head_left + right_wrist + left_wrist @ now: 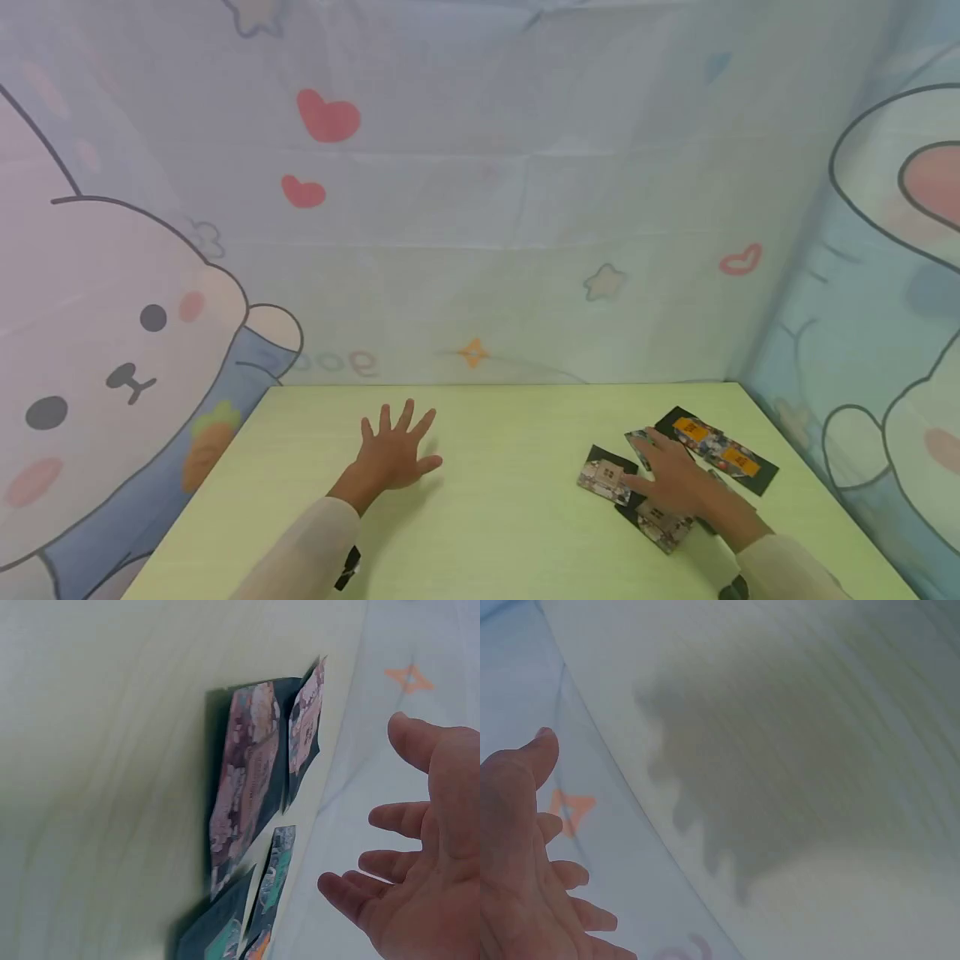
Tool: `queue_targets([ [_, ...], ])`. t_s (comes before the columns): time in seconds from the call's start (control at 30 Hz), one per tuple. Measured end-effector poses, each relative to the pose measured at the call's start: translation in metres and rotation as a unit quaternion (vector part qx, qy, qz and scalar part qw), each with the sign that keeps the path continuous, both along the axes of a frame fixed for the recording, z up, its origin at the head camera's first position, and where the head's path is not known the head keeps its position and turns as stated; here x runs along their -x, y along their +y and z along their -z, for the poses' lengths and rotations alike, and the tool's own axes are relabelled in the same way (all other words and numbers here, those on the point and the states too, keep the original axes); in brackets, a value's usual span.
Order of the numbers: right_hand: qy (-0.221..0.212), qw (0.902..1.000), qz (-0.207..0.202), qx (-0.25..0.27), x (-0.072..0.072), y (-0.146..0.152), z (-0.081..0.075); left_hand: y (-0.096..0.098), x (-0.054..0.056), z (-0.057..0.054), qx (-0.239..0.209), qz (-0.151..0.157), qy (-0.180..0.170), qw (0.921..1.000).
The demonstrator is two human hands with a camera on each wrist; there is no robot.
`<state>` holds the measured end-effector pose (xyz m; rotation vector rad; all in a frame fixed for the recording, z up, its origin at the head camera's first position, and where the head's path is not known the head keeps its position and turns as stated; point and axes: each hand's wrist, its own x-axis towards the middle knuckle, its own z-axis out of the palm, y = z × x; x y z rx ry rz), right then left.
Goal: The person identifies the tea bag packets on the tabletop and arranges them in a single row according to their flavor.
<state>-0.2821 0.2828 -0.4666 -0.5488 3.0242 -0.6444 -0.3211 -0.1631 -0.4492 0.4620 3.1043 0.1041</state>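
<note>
My left hand [390, 454] hovers over the table with its fingers spread, holding nothing; the left wrist view shows its shadow on the tabletop. At the right, my right hand [671, 479] is above a group of small flat packets, dark with patterned fronts. Its fingers are loosely extended and nothing is in them. Nearest its thumb lies a beige-labelled packet [606, 477], with another beige-labelled packet [663, 525] just below. Two orange-labelled packets [690, 429] lie end to end beyond the hand. Green-labelled packets [275, 870] are partly covered by the hand in the head view.
The pale yellow-green table [495, 500] ends at a cloth backdrop [480, 200] printed with hearts, stars and cartoon animals. Similar cloth hangs along the left and right sides. A small black object [348, 568] shows under the left sleeve.
</note>
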Motion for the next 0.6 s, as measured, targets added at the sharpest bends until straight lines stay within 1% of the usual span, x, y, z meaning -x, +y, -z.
queue_targets([
  [0.13, 0.003, 0.9999, 0.014, -0.003, -0.005, 0.004, 0.005, 0.017, 0.005, 0.002, -0.004, 0.023, 0.01, 0.9997],
  [0.27, 0.008, 0.9997, 0.023, -0.006, -0.008, 0.006, 0.013, 0.037, 0.011, 0.004, -0.009, 0.045, 0.019, 0.9988],
  [0.33, 0.008, 0.9996, 0.026, -0.004, -0.008, 0.007, 0.018, 0.048, 0.015, 0.006, -0.013, 0.06, 0.021, 0.9979],
  [0.4, 0.001, 0.9996, 0.026, 0.002, -0.009, 0.008, 0.022, 0.06, 0.018, 0.008, -0.018, 0.081, 0.03, 0.9961],
  [0.5, -0.009, 0.9996, 0.021, 0.014, -0.011, 0.009, 0.026, 0.078, 0.021, 0.009, -0.011, 0.124, 0.058, 0.9906],
  [0.6, -0.014, 0.9995, 0.021, 0.016, -0.015, 0.009, 0.027, 0.098, 0.022, 0.01, -0.004, 0.167, 0.099, 0.981],
])
